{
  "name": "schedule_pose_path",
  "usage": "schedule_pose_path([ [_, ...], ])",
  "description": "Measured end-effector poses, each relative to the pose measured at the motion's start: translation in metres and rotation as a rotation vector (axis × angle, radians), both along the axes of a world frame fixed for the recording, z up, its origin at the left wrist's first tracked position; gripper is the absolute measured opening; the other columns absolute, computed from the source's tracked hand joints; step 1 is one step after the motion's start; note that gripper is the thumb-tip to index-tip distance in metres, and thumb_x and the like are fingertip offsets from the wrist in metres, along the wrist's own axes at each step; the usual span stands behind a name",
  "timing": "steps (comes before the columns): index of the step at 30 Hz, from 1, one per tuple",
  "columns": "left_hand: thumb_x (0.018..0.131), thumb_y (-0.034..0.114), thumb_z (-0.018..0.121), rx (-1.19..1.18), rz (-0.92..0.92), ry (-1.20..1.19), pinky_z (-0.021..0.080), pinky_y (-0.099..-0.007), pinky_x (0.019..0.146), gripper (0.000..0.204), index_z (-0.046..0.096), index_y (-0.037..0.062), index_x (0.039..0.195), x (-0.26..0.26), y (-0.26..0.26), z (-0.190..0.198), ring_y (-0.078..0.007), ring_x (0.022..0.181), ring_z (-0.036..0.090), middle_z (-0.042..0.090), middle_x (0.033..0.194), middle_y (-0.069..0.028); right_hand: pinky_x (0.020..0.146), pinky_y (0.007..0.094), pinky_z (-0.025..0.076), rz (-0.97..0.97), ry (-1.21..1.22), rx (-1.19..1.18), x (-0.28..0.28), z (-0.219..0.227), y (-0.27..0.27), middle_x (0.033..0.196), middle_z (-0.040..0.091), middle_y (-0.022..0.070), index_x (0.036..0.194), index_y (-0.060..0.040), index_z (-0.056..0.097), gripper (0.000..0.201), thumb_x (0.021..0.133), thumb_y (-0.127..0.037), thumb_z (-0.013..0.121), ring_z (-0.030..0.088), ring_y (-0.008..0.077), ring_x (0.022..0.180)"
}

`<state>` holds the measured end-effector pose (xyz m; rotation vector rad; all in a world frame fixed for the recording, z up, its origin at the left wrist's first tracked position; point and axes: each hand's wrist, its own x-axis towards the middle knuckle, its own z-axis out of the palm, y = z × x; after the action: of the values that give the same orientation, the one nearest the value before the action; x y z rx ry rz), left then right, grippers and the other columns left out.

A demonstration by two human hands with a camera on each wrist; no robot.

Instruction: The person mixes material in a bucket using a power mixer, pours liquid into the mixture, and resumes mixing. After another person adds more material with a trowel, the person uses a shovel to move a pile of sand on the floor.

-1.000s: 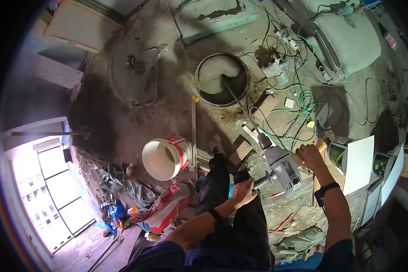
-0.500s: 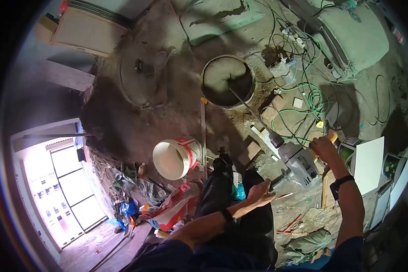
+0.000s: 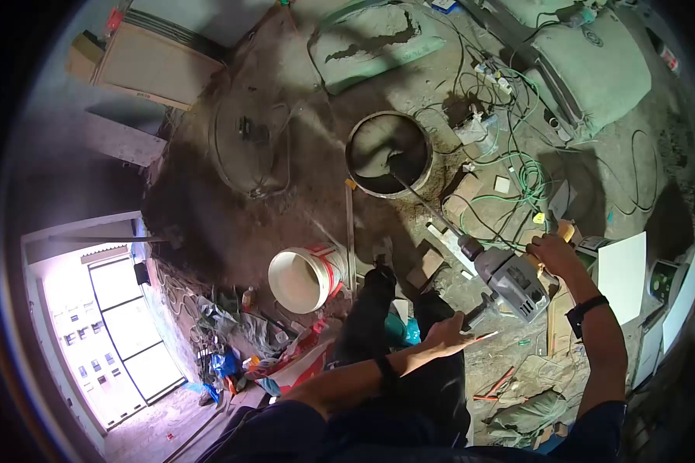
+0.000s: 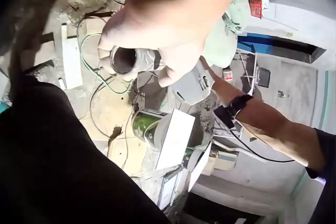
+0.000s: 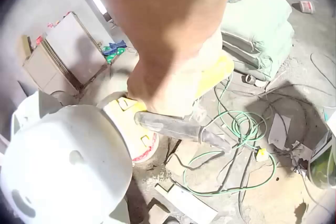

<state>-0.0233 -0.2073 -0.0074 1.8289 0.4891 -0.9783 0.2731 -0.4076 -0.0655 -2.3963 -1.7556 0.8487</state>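
Both hands hold a grey mixing drill (image 3: 511, 282). My left hand (image 3: 444, 337) curls round its side handle (image 3: 479, 312). In the left wrist view that handle shows a hollow round end and grey tape, with the fingers wrapped about it. My right hand (image 3: 557, 253) grips the rear handle, whose yellow housing (image 5: 116, 112) shows in the right wrist view beside a thick dark cable sleeve (image 5: 176, 126). From the drill a long metal rod (image 3: 427, 204) slants into a round bucket (image 3: 429, 150) of grey mortar (image 3: 374, 161). The rod's lower end is hidden in the mix.
A white bucket (image 3: 293, 282) lies left of the legs. Green hose or cable (image 3: 529, 181) coils on the floor right of the mortar bucket. Pale filled sacks (image 3: 594, 69) stand at the back right. A white board (image 3: 622, 278) leans near the right arm. Wooden offcuts (image 3: 425, 268) lie near the feet.
The whole head view has shifted slightly. The grey mix has changed shape around the rod. The drill sits a little farther right of the bucket; both hands keep their hold.
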Motion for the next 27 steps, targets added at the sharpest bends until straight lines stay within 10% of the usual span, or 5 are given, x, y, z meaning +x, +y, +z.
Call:
schedule_pose_path([
  [22, 0.084, 0.060, 0.064, -0.150, -0.269, 0.098, 0.048, -0.0451, 0.094, 0.084, 0.043, 0.0002, 0.139, -0.011, 0.252, 0.140, -0.0391, 0.112, 0.062, 0.066, 0.117, -0.0231, 0.072, 0.0438, 0.054, 0.100, 0.114, -0.448, -0.013, 0.228, 0.229, 0.086, 0.070, 0.0089, 0.095, -0.0129, 0.067, 0.030, 0.068, -0.022, 0.077, 0.070, 0.0306, 0.085],
  [27, 0.077, 0.051, 0.073, -0.095, -0.187, -0.025, 0.051, -0.0454, 0.085, 0.057, 0.065, 0.0046, 0.109, -0.013, 0.307, 0.156, -0.0346, 0.095, 0.068, 0.070, 0.094, -0.0194, 0.070, 0.0459, 0.053, 0.078, 0.086, -0.408, -0.027, 0.231, 0.271, 0.083, 0.071, 0.0086, 0.092, -0.0137, 0.069, 0.026, 0.070, -0.025, 0.076, 0.070, 0.0309, 0.084],
])
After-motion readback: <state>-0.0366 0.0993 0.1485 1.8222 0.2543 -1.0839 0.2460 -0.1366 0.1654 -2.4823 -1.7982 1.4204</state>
